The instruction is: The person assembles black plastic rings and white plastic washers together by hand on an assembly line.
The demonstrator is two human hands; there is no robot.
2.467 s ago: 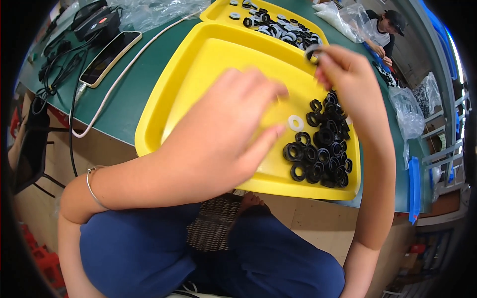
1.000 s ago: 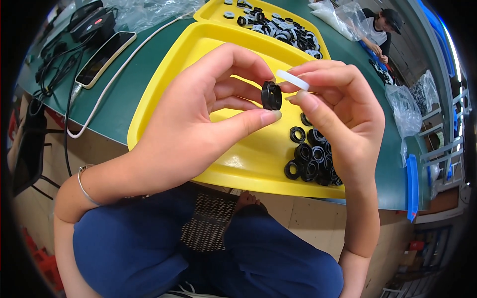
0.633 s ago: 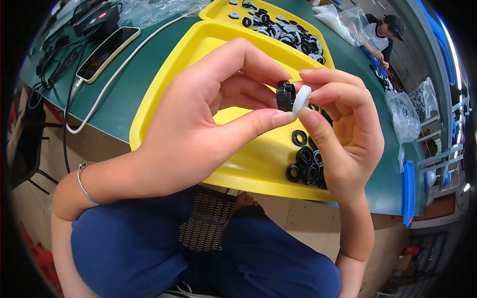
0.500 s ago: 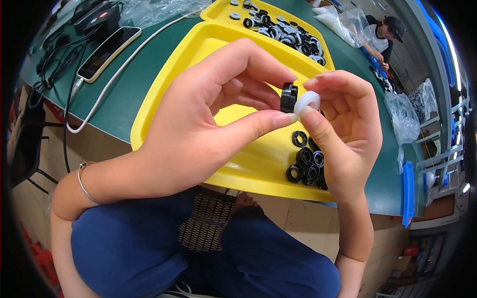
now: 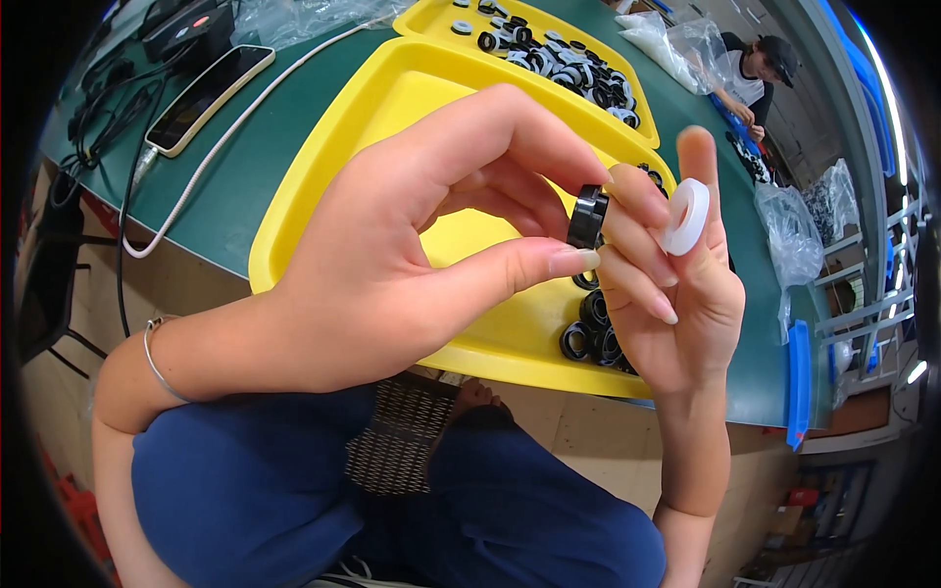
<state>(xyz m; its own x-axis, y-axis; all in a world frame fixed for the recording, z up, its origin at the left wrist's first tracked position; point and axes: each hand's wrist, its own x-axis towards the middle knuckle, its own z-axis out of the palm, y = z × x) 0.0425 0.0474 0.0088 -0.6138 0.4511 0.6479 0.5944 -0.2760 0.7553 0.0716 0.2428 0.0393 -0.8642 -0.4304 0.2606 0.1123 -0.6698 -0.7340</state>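
My left hand point(image 5: 431, 245) pinches a small black ring-shaped part point(image 5: 588, 218) between thumb and fingers, raised above the near yellow tray point(image 5: 392, 98). My right hand point(image 5: 676, 284) holds a white flat ring point(image 5: 685, 216) between thumb and forefinger, just right of the black part, while its other fingertips touch the black part. Below the hands, a heap of loose black rings point(image 5: 590, 333) lies at the tray's near right corner.
A second yellow tray point(image 5: 431, 15) with black and white rings stands behind. A phone point(image 5: 208, 98) on a white cable point(image 5: 186, 196), black gear point(image 5: 186, 24), and clear plastic bags point(image 5: 794, 245) lie on the green table. Another person point(image 5: 750, 73) sits far right.
My hands lifted from the tray with a black part and a white ring and brought them together. The white ring now sits a little to the right, apart from the black part.
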